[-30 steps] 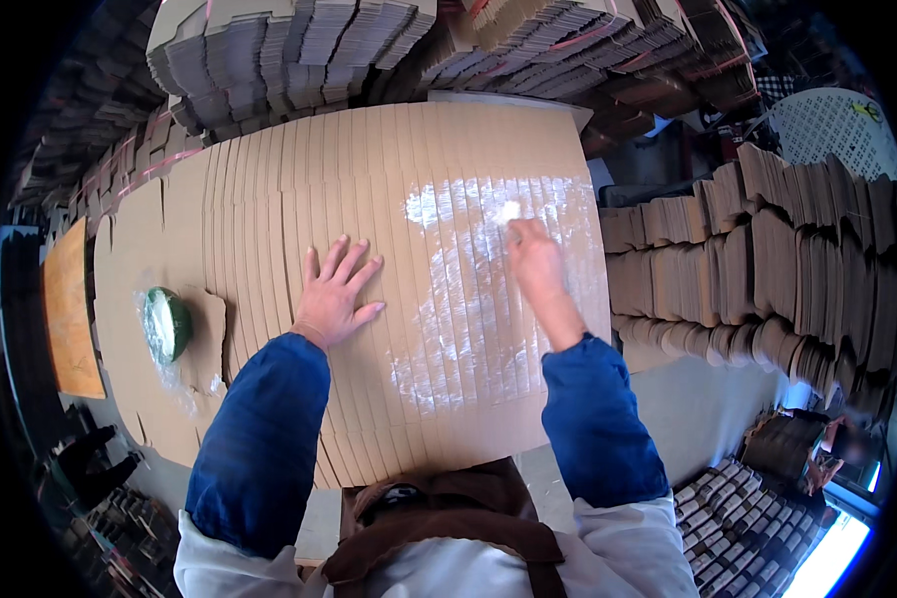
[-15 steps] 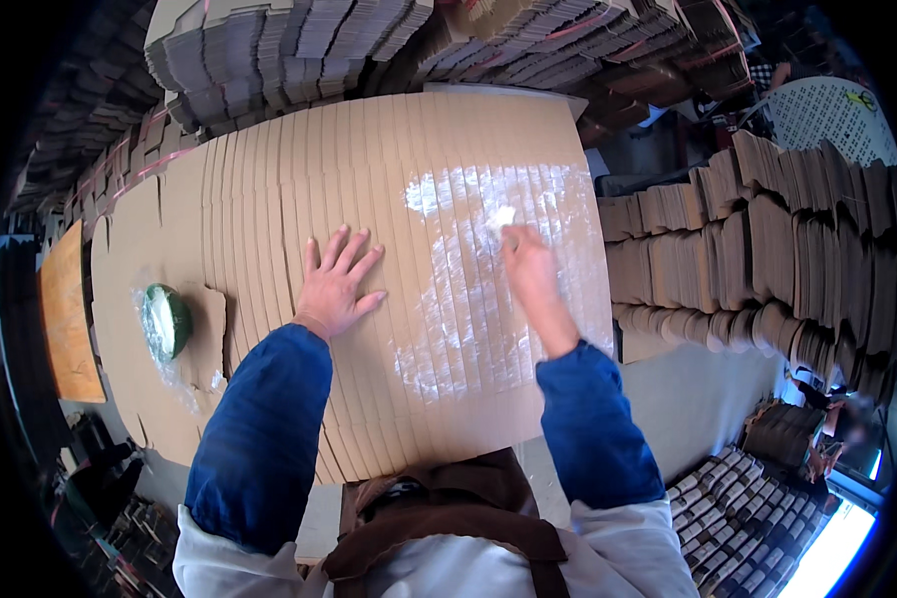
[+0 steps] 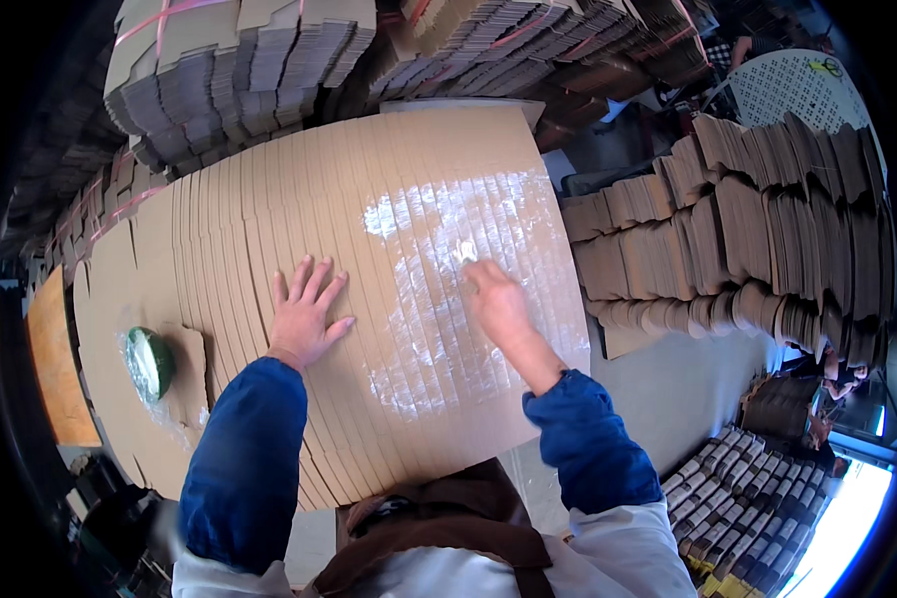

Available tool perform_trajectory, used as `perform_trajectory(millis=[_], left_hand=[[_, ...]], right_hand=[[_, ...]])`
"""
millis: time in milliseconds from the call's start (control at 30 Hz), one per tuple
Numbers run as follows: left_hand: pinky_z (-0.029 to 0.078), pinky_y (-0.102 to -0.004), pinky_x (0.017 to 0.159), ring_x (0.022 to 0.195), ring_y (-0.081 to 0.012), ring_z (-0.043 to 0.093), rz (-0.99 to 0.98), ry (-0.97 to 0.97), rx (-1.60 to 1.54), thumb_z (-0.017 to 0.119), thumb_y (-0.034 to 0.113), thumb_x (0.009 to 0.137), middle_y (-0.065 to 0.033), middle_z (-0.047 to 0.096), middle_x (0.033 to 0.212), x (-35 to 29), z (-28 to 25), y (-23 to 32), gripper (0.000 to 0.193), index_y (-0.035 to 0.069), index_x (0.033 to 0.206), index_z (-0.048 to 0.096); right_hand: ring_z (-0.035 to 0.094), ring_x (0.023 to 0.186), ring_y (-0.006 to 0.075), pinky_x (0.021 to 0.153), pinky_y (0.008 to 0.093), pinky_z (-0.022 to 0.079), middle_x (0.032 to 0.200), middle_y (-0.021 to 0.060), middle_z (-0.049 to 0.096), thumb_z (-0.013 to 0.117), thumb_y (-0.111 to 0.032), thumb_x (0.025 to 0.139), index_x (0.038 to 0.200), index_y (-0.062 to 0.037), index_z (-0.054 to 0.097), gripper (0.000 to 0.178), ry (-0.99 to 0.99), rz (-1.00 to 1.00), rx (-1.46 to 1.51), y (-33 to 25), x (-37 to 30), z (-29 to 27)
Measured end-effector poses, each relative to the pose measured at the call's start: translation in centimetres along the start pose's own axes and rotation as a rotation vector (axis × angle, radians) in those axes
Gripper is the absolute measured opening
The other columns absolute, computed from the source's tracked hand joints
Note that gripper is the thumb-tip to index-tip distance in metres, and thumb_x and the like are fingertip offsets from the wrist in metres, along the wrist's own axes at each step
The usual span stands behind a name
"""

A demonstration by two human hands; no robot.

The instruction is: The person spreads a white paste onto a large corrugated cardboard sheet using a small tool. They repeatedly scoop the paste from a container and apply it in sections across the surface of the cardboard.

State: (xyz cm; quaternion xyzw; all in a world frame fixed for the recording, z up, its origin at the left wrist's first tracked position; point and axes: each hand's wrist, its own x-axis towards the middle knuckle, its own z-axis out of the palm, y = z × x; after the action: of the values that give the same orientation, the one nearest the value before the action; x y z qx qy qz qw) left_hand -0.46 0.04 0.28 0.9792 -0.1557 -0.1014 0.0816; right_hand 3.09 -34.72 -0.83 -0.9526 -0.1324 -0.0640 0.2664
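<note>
The right hand (image 3: 500,304) pinches a small white piece (image 3: 465,250) at the white-smeared right part of the overlapped cardboard sheets (image 3: 269,194) before the person, while the left hand (image 3: 309,316) lies flat, fingers spread, on unsmeared card. The piece looks light and soft, best pinched near one end; the sheets seem light, bendable and probably slick where smeared, so better held by dry edges.
</note>
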Motion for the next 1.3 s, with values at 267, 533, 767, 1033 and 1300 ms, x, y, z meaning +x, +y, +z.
perform_trajectory(millis=[267,533,767,1033,1300], left_hand=[[0.012,-0.0662,0.117,0.15,-0.0346,0.018,0.01,-0.006,0.001,0.065,0.052,0.082,-0.009,0.031,0.159,0.9,0.4,0.3,0.075,0.019,0.147,0.045],[0.01,-0.0664,0.117,0.149,-0.0366,0.02,0.004,-0.031,-0.003,0.066,0.052,0.08,-0.0102,0.032,0.158,0.5,0.1,0.2,0.077,0.018,0.146,0.046],[0.012,-0.0672,0.116,0.149,-0.0346,0.021,0.003,-0.034,0.008,0.066,0.055,0.081,-0.0078,0.034,0.157,0.3,-0.2,0.2,0.074,0.021,0.144,0.049],[0.012,-0.0669,0.116,0.148,-0.0355,0.022,0.006,-0.022,0.026,0.067,0.054,0.08,-0.0088,0.035,0.157,0.6,0.1,0.1,0.075,0.02,0.144,0.049],[0.011,-0.0662,0.116,0.148,-0.0388,0.022,0.05,-0.002,0.041,0.067,0.051,0.079,-0.0117,0.034,0.157,0.9,0.5,-0.3,0.076,0.015,0.143,0.049]], right_hand=[[0.065,0.096,0.0392,0.082,0.0454,0.054,0.11,0.0167,0.066,0.061,-0.004,0.086,0.109,-0.0056,0.067,0.023,0.055,0.171,-0.096,6.9,7.0,-3.7],[0.065,0.094,0.0398,0.082,0.0461,0.054,0.108,0.0162,0.066,0.062,-0.01,0.088,0.104,-0.0073,0.067,0.017,0.085,0.198,-0.068,9.9,10.5,-3.7],[0.064,0.092,0.0417,0.079,0.0476,0.053,0.101,0.0195,0.065,0.06,-0.011,0.091,0.1,-0.0066,0.067,0.012,0.042,0.273,-0.093,11.4,13.5,-4.0],[0.065,0.083,0.0429,0.075,0.0494,0.053,0.094,0.0219,0.066,0.057,-0.015,0.094,0.097,-0.0033,0.066,0.015,0.172,0.252,-0.149,16.5,13.7,-7.2],[0.064,0.082,0.0413,0.074,0.048,0.053,0.093,0.0185,0.064,0.06,-0.013,0.091,0.095,-0.0061,0.066,0.01,0.135,0.324,-0.128,16.7,7.1,-7.8]])
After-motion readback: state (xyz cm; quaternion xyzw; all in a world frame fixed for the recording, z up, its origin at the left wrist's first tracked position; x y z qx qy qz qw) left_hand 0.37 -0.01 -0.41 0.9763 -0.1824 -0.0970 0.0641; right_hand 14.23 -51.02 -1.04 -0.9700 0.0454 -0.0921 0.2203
